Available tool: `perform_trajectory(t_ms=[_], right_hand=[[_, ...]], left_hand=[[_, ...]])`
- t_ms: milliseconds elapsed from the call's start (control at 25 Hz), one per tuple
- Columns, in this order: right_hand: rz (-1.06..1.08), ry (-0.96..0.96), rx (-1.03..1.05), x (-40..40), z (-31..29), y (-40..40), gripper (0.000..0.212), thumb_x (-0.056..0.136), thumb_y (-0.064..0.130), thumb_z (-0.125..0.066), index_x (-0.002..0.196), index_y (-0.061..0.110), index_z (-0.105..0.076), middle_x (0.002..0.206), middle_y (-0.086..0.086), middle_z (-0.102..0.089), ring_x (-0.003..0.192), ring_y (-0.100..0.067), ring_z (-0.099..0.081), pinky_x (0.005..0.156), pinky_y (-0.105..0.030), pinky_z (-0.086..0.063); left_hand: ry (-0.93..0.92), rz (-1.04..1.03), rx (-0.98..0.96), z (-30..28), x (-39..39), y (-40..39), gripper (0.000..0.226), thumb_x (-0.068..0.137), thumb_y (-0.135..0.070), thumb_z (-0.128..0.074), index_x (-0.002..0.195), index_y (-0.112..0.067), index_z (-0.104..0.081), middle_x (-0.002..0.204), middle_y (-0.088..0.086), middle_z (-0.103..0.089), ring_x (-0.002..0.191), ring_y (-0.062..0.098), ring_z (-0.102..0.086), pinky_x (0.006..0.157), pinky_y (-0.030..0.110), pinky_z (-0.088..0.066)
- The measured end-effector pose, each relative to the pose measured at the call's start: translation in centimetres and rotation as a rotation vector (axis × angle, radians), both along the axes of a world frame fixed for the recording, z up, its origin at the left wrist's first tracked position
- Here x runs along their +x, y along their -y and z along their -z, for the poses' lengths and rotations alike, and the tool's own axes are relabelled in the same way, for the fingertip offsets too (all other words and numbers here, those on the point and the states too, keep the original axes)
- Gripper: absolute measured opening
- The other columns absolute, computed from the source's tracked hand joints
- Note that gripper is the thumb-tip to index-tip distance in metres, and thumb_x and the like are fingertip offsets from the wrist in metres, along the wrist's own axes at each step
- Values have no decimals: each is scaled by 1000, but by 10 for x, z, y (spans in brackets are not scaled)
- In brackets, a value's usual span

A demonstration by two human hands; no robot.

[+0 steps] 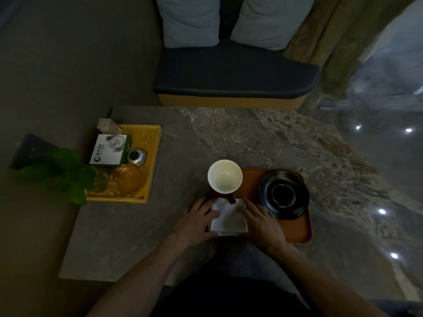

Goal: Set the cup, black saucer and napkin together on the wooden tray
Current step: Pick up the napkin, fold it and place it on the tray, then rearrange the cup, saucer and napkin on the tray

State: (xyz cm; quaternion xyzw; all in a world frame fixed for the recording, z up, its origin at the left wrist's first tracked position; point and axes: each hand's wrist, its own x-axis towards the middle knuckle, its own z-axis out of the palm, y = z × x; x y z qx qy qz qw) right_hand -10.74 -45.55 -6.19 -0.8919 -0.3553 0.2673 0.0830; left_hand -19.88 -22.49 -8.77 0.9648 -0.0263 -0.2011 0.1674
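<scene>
On the grey stone surface (229, 138), a yellow square tray (153, 156) sits far left with a green-and-white box (109, 149). Further right, the left hand (196, 223) lies flat, fingers spread, on the folded white napkin (229, 219). The white-lined cup (225, 176) stands just behind. The right hand (261, 221) presses the napkin's other edge, fingers open. The black round saucer (284, 194) rests on the brown wooden tray (299, 232), touching neither hand.
</scene>
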Motion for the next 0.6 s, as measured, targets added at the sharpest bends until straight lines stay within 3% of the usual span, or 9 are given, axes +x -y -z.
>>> perform_trajectory(t_ms=[320,400,480,560,600], right_hand=[[5,-24,-15,-3,2,2,89,81,61,-59,149,35,-9,162,2,-8,143,-27,-19,105,-49,-37],[46,-28,29,1,-1,0,80,81,61,-59,146,35,-20,159,2,-22,139,-23,-30,102,-44,-41],[181,27,112,5,-6,-4,65,80,60,-62,136,35,-37,146,3,-44,128,-18,-45,94,-37,-46],[299,103,154,14,-13,-13,61,79,61,-63,130,36,-42,136,3,-53,121,-18,-50,91,-37,-48],[322,126,166,18,-16,-20,66,77,63,-63,132,37,-40,137,3,-52,122,-20,-49,92,-39,-47]], left_hand=[[-103,-9,-63,-5,0,0,65,84,-60,-60,141,-35,-41,164,-4,-14,151,28,0,120,52,-18],[-91,-42,-99,-15,5,-5,60,82,-60,-62,134,-32,-51,160,-4,-25,150,27,-5,120,49,-17],[26,-163,-123,-27,13,-15,50,80,-58,-66,119,-27,-63,142,-3,-50,140,24,-28,115,43,-28],[164,-312,-118,-39,26,-29,42,80,-52,-71,110,-23,-67,125,-2,-61,128,20,-40,105,34,-33],[191,-347,-104,-45,36,-37,44,79,-49,-73,113,-23,-66,126,-2,-60,128,21,-40,103,32,-32]])
